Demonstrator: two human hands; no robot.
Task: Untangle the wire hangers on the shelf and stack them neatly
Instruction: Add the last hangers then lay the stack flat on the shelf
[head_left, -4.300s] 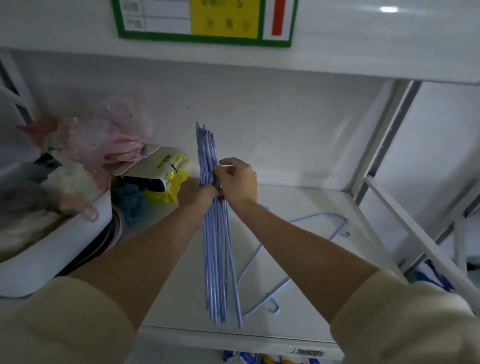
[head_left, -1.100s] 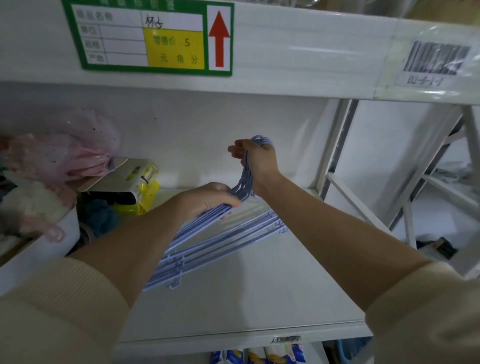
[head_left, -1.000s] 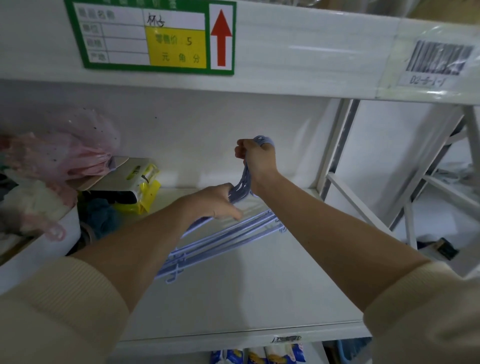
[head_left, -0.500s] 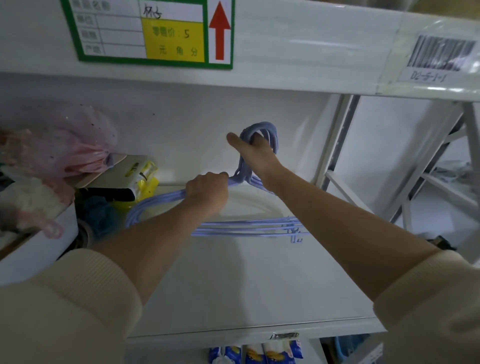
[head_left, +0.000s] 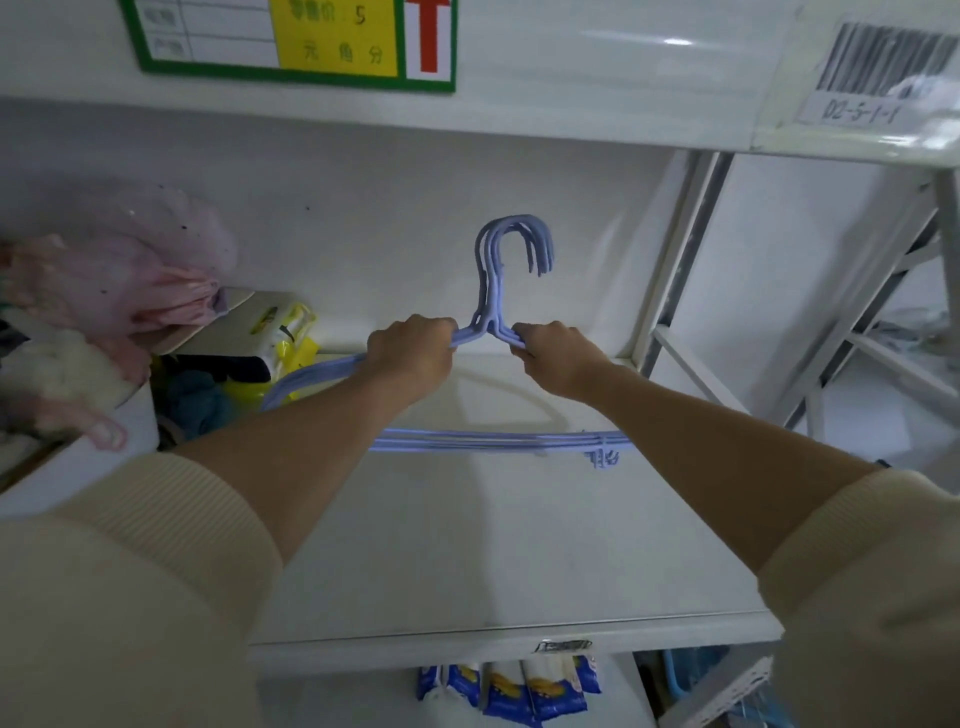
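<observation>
Holding a bundle of blue wire hangers (head_left: 498, 439) upright above the white shelf (head_left: 493, 561), both hands are closed around the sloping shoulders on either side of the neck. The left hand (head_left: 413, 353) has its grip wrapped tight on the left shoulder wires, just left of the neck; the right hand (head_left: 558, 358) has its grip shut on the right shoulder wires, just right of the neck. The hooks (head_left: 514, 244) stand together above the hands, curling over to the right in front of the far back wall of the shelf. The bottom bars of the hangers run side by side as a near-level band between the two forearms, low over the shelf; whether they touch it I cannot tell. At the right end of the band small notches hang down.

Cream sleeves (head_left: 130, 582) cover both arms up to the elbows. On the left of the shelf sits a white bin (head_left: 78, 467) heaped with pink and pale soft things, and beside it, farther back, a yellow and white packet (head_left: 270, 332). On the front edge of the shelf above, a green-framed price label (head_left: 296, 47) is stuck at the left and a barcode sticker (head_left: 883, 73) at the right.
</observation>
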